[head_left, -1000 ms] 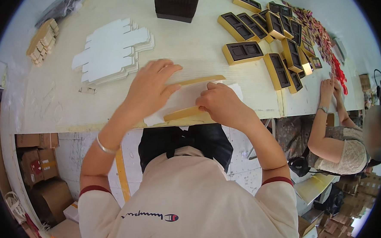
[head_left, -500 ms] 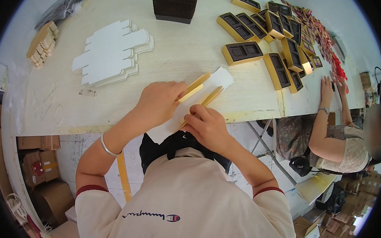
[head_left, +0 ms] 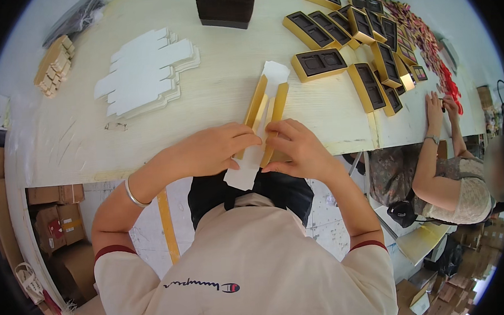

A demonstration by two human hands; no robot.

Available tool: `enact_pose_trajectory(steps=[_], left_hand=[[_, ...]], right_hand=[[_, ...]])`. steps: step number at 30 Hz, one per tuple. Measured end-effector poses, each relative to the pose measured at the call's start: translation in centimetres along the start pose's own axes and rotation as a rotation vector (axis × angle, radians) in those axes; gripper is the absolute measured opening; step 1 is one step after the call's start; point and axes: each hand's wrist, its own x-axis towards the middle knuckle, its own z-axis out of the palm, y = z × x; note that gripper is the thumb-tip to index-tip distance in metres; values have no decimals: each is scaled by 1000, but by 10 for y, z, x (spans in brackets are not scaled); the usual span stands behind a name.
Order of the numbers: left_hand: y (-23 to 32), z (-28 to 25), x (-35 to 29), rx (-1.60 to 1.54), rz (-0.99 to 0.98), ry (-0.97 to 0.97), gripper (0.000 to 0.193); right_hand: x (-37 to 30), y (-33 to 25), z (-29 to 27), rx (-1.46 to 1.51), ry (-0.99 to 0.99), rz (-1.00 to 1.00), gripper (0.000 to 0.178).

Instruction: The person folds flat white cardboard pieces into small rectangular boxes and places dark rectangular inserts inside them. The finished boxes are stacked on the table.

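In front of me, a partly folded carton (head_left: pixel 276 72), white inside and gold outside, lies lengthwise over the table's near edge. Its two long gold side walls stand up, and its white end flaps lie flat at both ends. My left hand (head_left: pixel 220 149) pinches the left wall near the close end, thumb low by the white flap. On the opposite wall, my right hand (head_left: pixel 300 149) has its fingers over the edge and its thumb below. A stack of flat white carton blanks (head_left: pixel 139 72) lies to the left, beyond my left hand.
Black trays in gold boxes (head_left: pixel 318 64) cluster at the right. A tall dark block (head_left: pixel 225 8) stands at the back, and a pale wooden-looking bundle (head_left: pixel 54 65) lies far left. At far right, a co-worker's hands (head_left: pixel 435 111) work near red ribbon (head_left: pixel 449 90).
The carton has turned to point more straight away from me, its walls folded more upright. My left hand has come down toward its near end; my right hand has shifted slightly right.
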Motion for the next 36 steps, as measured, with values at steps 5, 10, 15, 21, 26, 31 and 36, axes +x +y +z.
enact_pose_trajectory(steps=[5,10,15,21,26,31,36], left_hand=[[-9,-3,14,12,-25,43,32],[-7,16,21,-63,-98,140,27],[-8,29,23,-66,-20,339,21],[-2,36,18,-58,-185,357,16],[14,28,15,-297,-287,284,9],[13,5,13,-594,-219,47,21],[4,40,12,-557,-173,355,35]], right_hand=[[-5,2,23,19,161,35,24],[3,-7,36,200,168,271,18],[12,-15,14,662,16,501,22],[-13,-26,5,40,-59,104,58],[-29,-25,29,-212,139,-22,65],[-17,-6,33,180,313,135,48],[-7,-22,33,612,445,489,39]])
